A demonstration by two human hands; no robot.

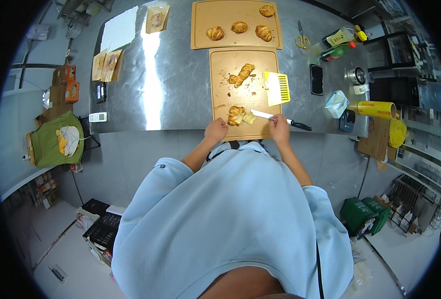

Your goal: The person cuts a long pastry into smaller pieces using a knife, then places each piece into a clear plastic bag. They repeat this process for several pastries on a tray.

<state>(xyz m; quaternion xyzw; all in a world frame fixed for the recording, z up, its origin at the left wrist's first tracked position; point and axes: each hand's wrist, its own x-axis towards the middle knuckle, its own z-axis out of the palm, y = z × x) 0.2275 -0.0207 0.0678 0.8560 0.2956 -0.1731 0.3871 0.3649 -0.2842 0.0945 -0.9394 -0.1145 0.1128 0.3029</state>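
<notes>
A wooden-coloured board [248, 130] lies at the table's near edge. On it are a croissant [236, 115] with a torn or cut piece [249, 118] at its right, and a twisted pastry [242, 75] among brown crumbs farther up. My left hand [216, 130] is by the board's left edge, just left of the croissant; whether it touches it I cannot tell. My right hand [279, 129] is at the bread knife [261, 114], whose blade points left to the cut piece while its black handle [301, 126] extends right. A yellow slotted scraper [278, 89] overlaps the board's right edge.
Beyond lies a second board [239, 42] with several pastries. Scissors [302, 40], a phone [316, 79], bottles [338, 51] and a yellow film roll [375, 109] are to the right. Paper-bagged items [110, 65] and a white sheet [119, 29] lie on the steel table [183, 82] to the left.
</notes>
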